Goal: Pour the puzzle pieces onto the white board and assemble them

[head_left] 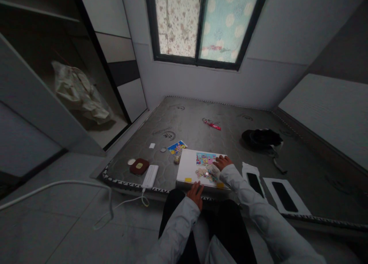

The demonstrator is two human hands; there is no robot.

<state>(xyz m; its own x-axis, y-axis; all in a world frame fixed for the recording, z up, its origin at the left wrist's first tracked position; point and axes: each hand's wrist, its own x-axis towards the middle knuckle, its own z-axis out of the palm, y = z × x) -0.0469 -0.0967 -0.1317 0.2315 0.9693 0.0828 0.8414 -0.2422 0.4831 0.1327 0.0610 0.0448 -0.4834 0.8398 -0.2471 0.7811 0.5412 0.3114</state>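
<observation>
A white box (186, 162) lies in front of me at the mattress edge. On its top is a small colourful cartoon picture (202, 159), with a heap of small pieces (202, 173) just below it. My right hand (222, 163) rests over the picture's right side, fingers spread and pointing left; anything under the fingertips is too small to make out. My left hand (195, 194) is at the box's front edge, its fingers apart and nothing visible in them. A small clear container (177, 158) touches or nearly touches the box's left side.
A blue cartoon sheet (176, 147), brown case (139, 166) and white power bank (150, 176) with a cable lie left on the mattress (189, 114). A red wrapper (212, 124) lies farther back. Rightward are a black cap (262, 138) and two dark phone-like slabs (284, 197) on white.
</observation>
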